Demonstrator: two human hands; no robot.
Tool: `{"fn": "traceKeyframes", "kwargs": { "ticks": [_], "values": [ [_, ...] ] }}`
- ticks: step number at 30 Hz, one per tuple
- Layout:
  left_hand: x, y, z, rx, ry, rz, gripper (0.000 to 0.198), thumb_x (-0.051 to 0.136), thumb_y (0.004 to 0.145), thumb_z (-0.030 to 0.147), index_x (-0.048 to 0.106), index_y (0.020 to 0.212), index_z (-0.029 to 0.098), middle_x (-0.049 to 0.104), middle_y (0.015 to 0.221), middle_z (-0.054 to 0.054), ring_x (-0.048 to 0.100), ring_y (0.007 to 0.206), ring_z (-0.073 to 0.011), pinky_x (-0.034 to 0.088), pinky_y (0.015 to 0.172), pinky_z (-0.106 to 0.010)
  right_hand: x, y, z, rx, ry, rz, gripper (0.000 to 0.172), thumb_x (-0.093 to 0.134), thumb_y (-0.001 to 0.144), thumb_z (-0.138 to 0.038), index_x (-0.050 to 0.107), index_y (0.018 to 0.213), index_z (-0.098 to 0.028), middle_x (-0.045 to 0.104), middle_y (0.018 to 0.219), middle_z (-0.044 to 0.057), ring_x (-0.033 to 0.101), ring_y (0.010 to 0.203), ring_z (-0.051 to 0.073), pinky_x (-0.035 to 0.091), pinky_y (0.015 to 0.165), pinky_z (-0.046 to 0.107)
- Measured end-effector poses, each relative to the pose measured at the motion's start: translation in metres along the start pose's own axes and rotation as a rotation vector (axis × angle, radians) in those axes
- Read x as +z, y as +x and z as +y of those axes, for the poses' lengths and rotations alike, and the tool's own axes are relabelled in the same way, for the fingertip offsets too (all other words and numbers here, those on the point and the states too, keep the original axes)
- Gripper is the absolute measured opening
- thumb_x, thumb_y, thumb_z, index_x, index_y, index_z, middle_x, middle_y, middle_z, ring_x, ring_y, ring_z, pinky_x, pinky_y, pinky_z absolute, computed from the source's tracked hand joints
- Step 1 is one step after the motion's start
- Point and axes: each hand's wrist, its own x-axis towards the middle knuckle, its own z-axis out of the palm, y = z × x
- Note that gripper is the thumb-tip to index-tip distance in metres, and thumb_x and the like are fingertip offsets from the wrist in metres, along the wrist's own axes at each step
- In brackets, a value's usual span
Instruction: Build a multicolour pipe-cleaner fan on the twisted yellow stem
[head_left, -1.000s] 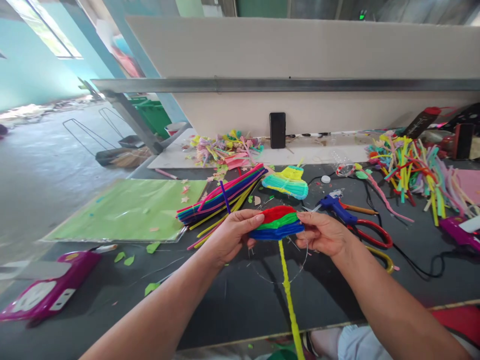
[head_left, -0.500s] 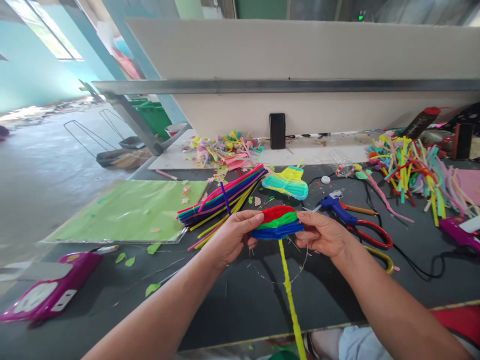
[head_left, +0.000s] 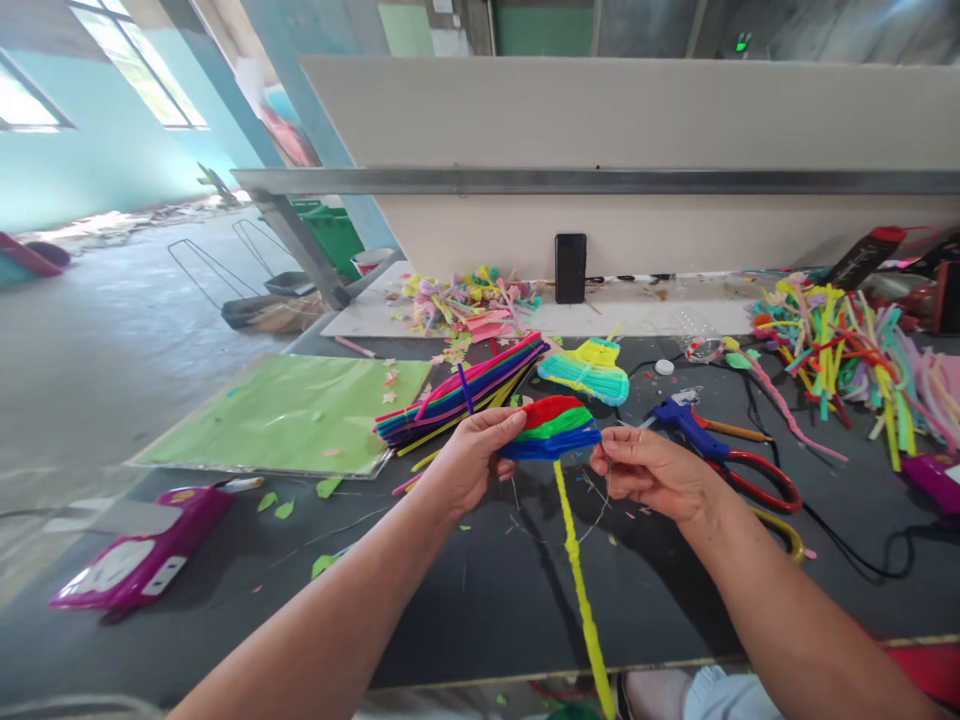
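Note:
A fuzzy pipe-cleaner piece [head_left: 556,428], striped red, green and blue, is held up over the table. My left hand [head_left: 480,455] pinches its left end between thumb and fingers. At the blue right corner, my right hand [head_left: 637,468] is closed in a pinch, its fingertips partly hiding that corner. From under the piece a long yellow fuzzy stem [head_left: 571,560] hangs down past the table edge. A thin, wire-like loop shows faintly below. Behind lies a yellow and turquoise pipe-cleaner shape [head_left: 585,372].
A bundle of coloured pipe cleaners [head_left: 457,400] lies beyond my left hand. To the right are a blue glue gun [head_left: 686,420] and red-handled scissors [head_left: 761,482]. A green sheet [head_left: 292,410] and a purple device [head_left: 142,550] sit left. A phone [head_left: 570,268] stands at the back.
My right fingers have slid outward to the piece's right corner, uncovering more of its edge. The left hand keeps its hold. The whole view has shifted slightly.

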Motion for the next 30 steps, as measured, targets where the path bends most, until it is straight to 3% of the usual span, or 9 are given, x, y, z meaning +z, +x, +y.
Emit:
{"fn": "traceKeyframes", "kwargs": {
  "ticks": [6,11,17,23,30],
  "values": [
    [0.001,-0.001,-0.001,0.009,-0.015,-0.035,0.027,0.072,0.069,0.035,0.065,0.081,0.012,0.05,0.055,0.003,0.035,0.037,-0.0024,0.028,0.034,-0.017,-0.001,0.003,0.004,-0.061,0.084,0.025,0.005,0.068,0.076,-0.014,0.064,0.079,-0.013,0.062,0.071,-0.001,0.021,0.036,-0.004,0.025,0.046,0.018],
    [0.002,-0.001,-0.001,-0.02,-0.04,-0.02,0.031,0.073,0.068,0.036,0.065,0.086,0.012,0.051,0.057,0.002,0.036,0.037,-0.0017,0.028,0.033,-0.016,-0.004,0.004,0.008,-0.073,0.107,0.115,0.015,0.071,0.07,-0.011,0.067,0.084,-0.015,0.06,0.06,-0.004,0.02,0.036,-0.003,0.026,0.046,0.018],
    [0.003,-0.001,-0.003,-0.037,-0.043,-0.014,0.029,0.073,0.068,0.036,0.064,0.083,0.013,0.055,0.06,0.001,0.038,0.037,-0.0022,0.029,0.034,-0.017,-0.003,0.003,0.007,-0.067,0.092,0.125,0.024,0.073,0.065,-0.01,0.068,0.088,-0.016,0.061,0.059,-0.003,0.019,0.036,-0.003,0.026,0.045,0.018],
    [0.003,-0.002,-0.002,-0.039,-0.047,-0.022,0.024,0.071,0.071,0.034,0.062,0.08,0.014,0.052,0.057,0.003,0.037,0.036,-0.0023,0.028,0.033,-0.016,-0.001,0.005,0.007,-0.082,0.107,0.147,0.017,0.072,0.066,-0.012,0.069,0.081,-0.015,0.062,0.058,-0.002,0.02,0.036,-0.002,0.028,0.045,0.018],
    [0.002,-0.001,-0.001,-0.048,-0.049,-0.008,0.025,0.071,0.07,0.034,0.061,0.081,0.015,0.051,0.056,0.004,0.037,0.035,-0.0028,0.028,0.032,-0.016,0.001,0.009,0.013,-0.138,0.174,0.082,0.012,0.073,0.066,-0.011,0.067,0.076,-0.015,0.063,0.07,-0.003,0.028,0.04,-0.002,0.039,0.055,0.021]
  ]
}}
